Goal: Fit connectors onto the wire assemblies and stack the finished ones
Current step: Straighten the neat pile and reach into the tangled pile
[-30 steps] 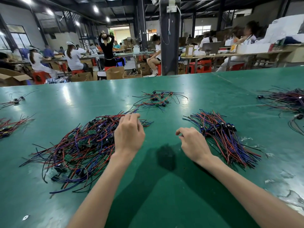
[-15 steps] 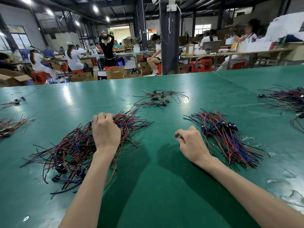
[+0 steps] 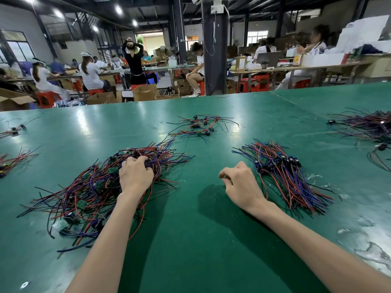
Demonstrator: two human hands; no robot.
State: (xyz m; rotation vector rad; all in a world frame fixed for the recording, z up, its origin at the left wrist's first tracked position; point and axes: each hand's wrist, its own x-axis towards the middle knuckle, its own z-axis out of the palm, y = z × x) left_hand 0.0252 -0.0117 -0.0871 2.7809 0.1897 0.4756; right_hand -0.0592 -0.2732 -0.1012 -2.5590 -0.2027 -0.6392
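Observation:
A tangled pile of red, blue and black wire assemblies (image 3: 88, 191) with small green boards lies on the green table (image 3: 201, 240) at the left. My left hand (image 3: 135, 174) is on top of that pile, fingers curled down into the wires around a dark part. To the right lies a tidier stack of assemblies with blue and black connectors (image 3: 289, 176). My right hand (image 3: 241, 182) rests on the table just left of that stack, fingers curled and thumb against forefinger. Nothing shows in that hand.
A small loose group of assemblies (image 3: 198, 125) lies further back in the middle. Another dark wire pile (image 3: 368, 125) sits at the far right, and small bundles (image 3: 12, 161) lie at the left edge. Seated workers, benches and cardboard boxes are beyond the table's far edge.
My left hand has moved left from the pile's right edge onto its top and dug its fingers into the wires. My right hand has stayed almost still.

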